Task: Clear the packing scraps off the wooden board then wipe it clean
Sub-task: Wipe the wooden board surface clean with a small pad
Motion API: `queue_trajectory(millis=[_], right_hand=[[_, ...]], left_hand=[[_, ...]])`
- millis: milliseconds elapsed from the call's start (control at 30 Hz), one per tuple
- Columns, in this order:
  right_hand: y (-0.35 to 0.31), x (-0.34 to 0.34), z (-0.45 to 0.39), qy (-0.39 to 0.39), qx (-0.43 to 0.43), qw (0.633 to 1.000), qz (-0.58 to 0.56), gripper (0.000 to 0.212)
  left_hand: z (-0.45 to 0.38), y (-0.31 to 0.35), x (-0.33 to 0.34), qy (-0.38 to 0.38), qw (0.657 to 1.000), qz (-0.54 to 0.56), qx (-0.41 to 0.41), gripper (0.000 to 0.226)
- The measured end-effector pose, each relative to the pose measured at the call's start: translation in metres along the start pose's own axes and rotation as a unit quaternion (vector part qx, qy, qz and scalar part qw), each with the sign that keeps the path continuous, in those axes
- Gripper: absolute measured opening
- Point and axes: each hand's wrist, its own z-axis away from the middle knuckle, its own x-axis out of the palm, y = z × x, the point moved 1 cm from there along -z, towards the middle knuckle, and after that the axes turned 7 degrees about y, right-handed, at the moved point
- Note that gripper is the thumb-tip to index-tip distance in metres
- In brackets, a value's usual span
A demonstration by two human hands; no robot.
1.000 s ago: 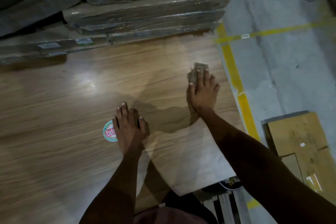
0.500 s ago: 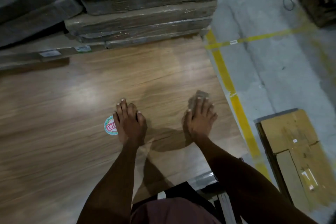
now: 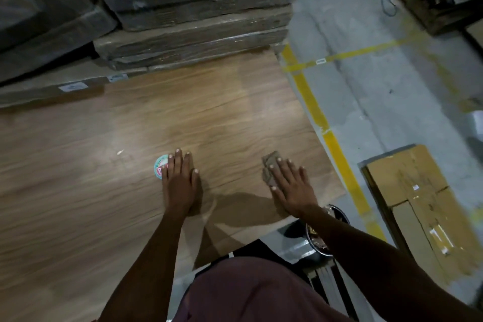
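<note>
Near the right end of the wooden board [image 3: 130, 159], the right hand [image 3: 291, 187] lay flat with its fingers straight and spread, pressing a small folded brown cloth [image 3: 270, 168] against the surface; only the cloth's far and left edges showed from under the fingers. The left hand [image 3: 180, 183] rested palm down just beside it to the left, fingers extended and together, its fingertips partly covering a round printed sticker [image 3: 160, 168], holding nothing. No packing scraps were visible on this part of the board, so the clearing looked done and the wiping step was in hand. A damp-looking darker patch lay beyond the hands, toward the wrapped stacks [image 3: 198, 23]. The next move would likely call for even downward pressure while the cloth swept over the drier left stretch, with the left hand bracing the body.
</note>
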Motion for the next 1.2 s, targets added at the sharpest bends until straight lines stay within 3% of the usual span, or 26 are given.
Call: queue_trajectory(millis=[100,133,167,267,300,333,433,500,533,633,700,800,967,1033,1200], right_hand=[[-0.008,0.006,0.025,0.011,0.261,0.965,-0.033,0.069],[-0.013,0.009,0.031,0.003,0.286,0.957,-0.038,0.070],[-0.018,0.011,0.036,-0.011,0.267,0.963,-0.042,0.070],[-0.026,0.011,0.057,-0.034,0.082,0.995,-0.039,0.067],[-0.027,0.013,0.066,-0.039,0.056,0.997,-0.036,0.066],[-0.028,0.013,0.075,-0.041,0.070,0.996,-0.037,0.065],[-0.041,0.009,0.088,-0.023,0.260,0.964,-0.060,0.066],[-0.046,0.002,0.084,-0.042,0.324,0.942,-0.083,0.068],[-0.046,0.000,0.083,-0.046,0.315,0.944,-0.087,0.069],[-0.041,-0.004,0.094,-0.066,0.164,0.982,-0.057,0.067],[-0.038,-0.001,0.107,-0.089,0.101,0.990,-0.047,0.066],[-0.034,-0.004,0.113,-0.076,0.182,0.978,-0.065,0.063],[0.003,-0.010,0.112,-0.050,0.354,0.924,-0.135,0.066],[0.022,-0.012,0.116,-0.048,0.365,0.920,-0.135,0.066],[0.063,-0.026,0.108,-0.073,0.301,0.947,-0.083,0.069]], left_hand=[[0.013,0.000,0.002,0.000,1.000,0.014,-0.005,0.062],[0.018,-0.001,0.003,-0.002,1.000,0.017,-0.006,0.063],[0.024,-0.001,0.003,-0.004,1.000,0.019,-0.006,0.064],[0.042,-0.005,0.007,-0.010,1.000,0.015,0.002,0.067],[0.048,-0.007,0.008,-0.014,1.000,0.012,0.005,0.067],[0.053,-0.010,0.008,-0.017,1.000,0.007,0.013,0.068],[0.063,-0.016,0.004,-0.031,0.999,0.009,0.022,0.070],[0.067,-0.014,0.002,-0.045,0.999,0.014,0.020,0.070],[0.069,-0.013,0.001,-0.049,0.999,0.014,0.019,0.071],[0.078,-0.013,-0.001,-0.051,0.998,0.025,0.012,0.072],[0.087,-0.014,-0.003,-0.056,0.998,0.035,0.010,0.073],[0.103,-0.016,-0.008,-0.072,0.996,0.043,0.014,0.073],[0.129,-0.026,-0.007,-0.103,0.994,0.033,0.004,0.065],[0.136,-0.021,-0.007,-0.105,0.994,0.022,-0.021,0.067],[0.137,0.025,-0.005,-0.086,0.989,0.012,-0.123,0.071]])
